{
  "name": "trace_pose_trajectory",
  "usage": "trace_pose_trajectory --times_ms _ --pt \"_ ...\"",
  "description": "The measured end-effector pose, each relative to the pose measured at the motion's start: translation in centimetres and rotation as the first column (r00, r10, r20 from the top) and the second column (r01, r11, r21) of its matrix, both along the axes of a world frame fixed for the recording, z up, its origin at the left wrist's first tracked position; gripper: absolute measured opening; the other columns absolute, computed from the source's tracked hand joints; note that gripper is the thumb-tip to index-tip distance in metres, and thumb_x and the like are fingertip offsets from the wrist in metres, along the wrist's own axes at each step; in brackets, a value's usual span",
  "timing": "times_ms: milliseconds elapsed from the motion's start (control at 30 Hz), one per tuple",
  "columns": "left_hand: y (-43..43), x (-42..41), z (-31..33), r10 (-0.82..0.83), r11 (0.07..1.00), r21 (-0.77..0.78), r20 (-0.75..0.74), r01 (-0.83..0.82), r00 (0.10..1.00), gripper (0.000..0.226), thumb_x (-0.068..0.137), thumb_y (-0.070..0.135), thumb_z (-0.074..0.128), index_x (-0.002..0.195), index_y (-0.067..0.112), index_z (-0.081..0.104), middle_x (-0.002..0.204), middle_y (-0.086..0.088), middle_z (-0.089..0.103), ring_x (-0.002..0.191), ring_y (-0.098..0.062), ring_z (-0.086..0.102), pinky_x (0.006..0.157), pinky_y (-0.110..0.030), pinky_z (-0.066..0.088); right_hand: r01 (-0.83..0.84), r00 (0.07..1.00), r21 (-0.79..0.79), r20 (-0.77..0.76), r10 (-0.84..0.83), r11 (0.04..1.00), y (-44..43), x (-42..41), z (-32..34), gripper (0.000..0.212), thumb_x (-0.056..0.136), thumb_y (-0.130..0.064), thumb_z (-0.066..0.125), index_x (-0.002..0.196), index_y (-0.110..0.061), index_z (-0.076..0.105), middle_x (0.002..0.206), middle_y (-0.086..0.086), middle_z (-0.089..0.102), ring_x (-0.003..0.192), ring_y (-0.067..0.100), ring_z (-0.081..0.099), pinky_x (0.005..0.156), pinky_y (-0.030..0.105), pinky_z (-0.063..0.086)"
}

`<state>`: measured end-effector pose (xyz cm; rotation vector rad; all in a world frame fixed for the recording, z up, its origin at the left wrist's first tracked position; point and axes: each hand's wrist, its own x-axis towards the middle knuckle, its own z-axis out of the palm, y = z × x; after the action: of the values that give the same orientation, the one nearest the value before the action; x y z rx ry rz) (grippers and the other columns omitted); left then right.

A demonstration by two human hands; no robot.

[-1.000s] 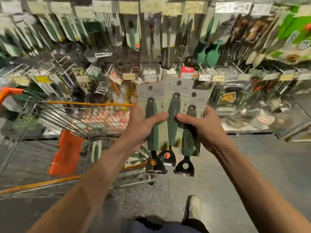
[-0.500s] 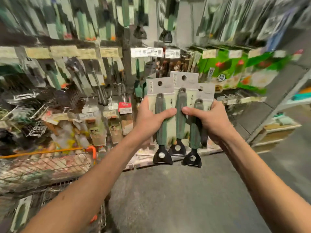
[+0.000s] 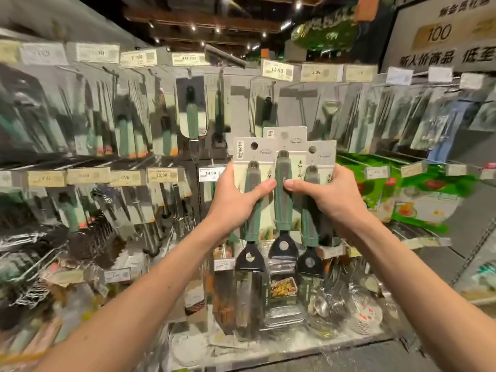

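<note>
Tools (image 3: 283,200) with green handles and black heads, three in all, each on its own grey card (image 3: 284,136), are held up before a shop's display wall (image 3: 188,108), level with its middle rows of hooks. The left hand (image 3: 233,202) grips the left-most packet, its thumb (image 3: 264,185) laid across the handle and its fingers hidden behind the card. The right hand (image 3: 332,200) appears to clamp the other two the same way, its thumb tip against the middle handle.

The cards overlap like a fan with the middle one highest, seemingly so that each hanging hole (image 3: 254,145) is in sight and can be slipped onto a hook one packet at a time. The black heads point downward, clear of both hands, as they would on the rack.

Behind them, similar carded utensils hang in blurred rows above yellow and white price tags (image 3: 210,173). Green boxes (image 3: 429,189) fill the shelf to the right, and metal trays (image 3: 284,312) lie on the bottom shelf below.
</note>
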<state>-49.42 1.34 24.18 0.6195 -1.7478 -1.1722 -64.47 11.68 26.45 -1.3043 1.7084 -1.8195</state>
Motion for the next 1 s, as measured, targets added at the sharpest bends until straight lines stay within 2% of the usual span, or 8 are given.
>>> trace_pose_trajectory --times_ms 233,433,533,667,733,833,900,1000 --pt "-8.1 -5.7 2.2 -0.070 0.997 -0.042 -0.091 0.067 0.993 0.057 0.091 0.054 0.059 0.138 0.025 0.045 0.136 0.009 0.058 0.127 -0.012 0.054 0.109 -0.048 0.043 0.029 0.998 -0.006 -0.048 -0.029 1.000 -8.3 -5.9 2.4 0.044 0.064 -0.015 0.089 0.103 -0.010 0.070 0.093 -0.001 0.077 0.085 0.011 0.074 0.074 0.030 0.060" --pt "-14.1 -10.8 4.4 -0.015 0.999 -0.051 -0.071 0.012 0.997 0.070 0.090 0.058 0.048 0.148 0.020 0.036 0.151 0.002 0.044 0.140 -0.015 0.040 0.117 -0.048 0.032 0.096 0.991 0.002 -0.089 -0.096 0.995 -13.6 -11.4 4.0 0.039 0.063 -0.019 0.090 0.095 -0.016 0.069 0.091 0.000 0.077 0.085 0.014 0.074 0.079 0.037 0.060" --pt "-16.5 -12.8 5.9 -0.011 0.998 -0.068 -0.086 0.005 0.996 0.054 0.101 0.040 0.047 0.149 0.018 0.036 0.149 0.010 0.043 0.140 -0.011 0.037 0.115 -0.032 0.027 0.128 0.988 0.003 -0.090 -0.127 0.992 -15.5 -13.9 4.5 0.045 0.060 -0.025 0.091 0.097 -0.014 0.069 0.089 -0.001 0.077 0.084 0.015 0.074 0.076 0.034 0.059" --pt "-19.2 -14.5 7.1 -0.014 0.997 -0.078 -0.078 0.008 0.997 0.047 0.097 0.018 0.059 0.134 0.035 0.037 0.112 0.006 0.072 0.099 -0.023 0.070 0.095 -0.048 0.054 0.139 0.988 -0.028 -0.058 -0.140 0.990 -17.0 -16.2 4.6 0.044 0.062 -0.020 0.090 0.100 -0.015 0.069 0.088 -0.003 0.077 0.078 0.009 0.074 0.069 0.028 0.060" --pt "-20.3 -15.2 7.5 0.000 0.992 -0.127 -0.059 -0.008 0.998 0.056 0.096 0.012 0.059 0.137 0.041 0.034 0.104 0.005 0.071 0.094 -0.032 0.068 0.084 -0.046 0.058 0.142 0.988 -0.028 -0.051 -0.144 0.989 -17.4 -17.1 4.4 0.043 0.063 -0.018 0.090 0.101 -0.014 0.069 0.088 -0.002 0.077 0.079 0.012 0.075 0.072 0.034 0.061" --pt "-20.9 -16.0 8.3 0.040 0.949 -0.315 0.025 -0.030 0.999 0.063 0.097 0.014 0.056 0.146 0.042 0.029 0.151 0.008 0.041 0.124 -0.001 0.047 0.103 -0.037 0.041 0.131 0.991 -0.023 -0.020 -0.132 0.991 -17.6 -18.2 4.1 0.041 0.064 -0.016 0.089 0.098 -0.015 0.068 0.086 -0.001 0.078 0.080 0.016 0.075 0.076 0.042 0.061" --pt "-20.8 -16.3 9.0 0.045 0.911 -0.412 0.071 -0.012 0.996 0.061 0.097 0.014 0.054 0.148 0.038 0.028 0.156 0.009 0.033 0.092 0.032 0.043 0.097 -0.027 0.032 0.115 0.993 -0.033 -0.010 -0.116 0.993 -17.7 -18.6 4.2 0.040 0.065 -0.014 0.089 0.099 -0.015 0.068 0.087 0.000 0.078 0.081 0.018 0.075 0.078 0.045 0.061" --pt "-20.7 -16.9 9.9 0.075 0.858 -0.511 0.038 -0.045 0.996 0.062 0.097 0.013 0.054 0.148 0.036 0.027 0.156 0.014 0.031 0.070 0.028 0.040 0.092 -0.011 0.031 0.062 0.997 -0.066 -0.031 -0.064 0.996 -17.8 -19.1 4.4 0.037 0.067 -0.012 0.087 0.099 -0.015 0.071 0.092 -0.001 0.078 0.087 0.017 0.075 0.083 0.046 0.059"
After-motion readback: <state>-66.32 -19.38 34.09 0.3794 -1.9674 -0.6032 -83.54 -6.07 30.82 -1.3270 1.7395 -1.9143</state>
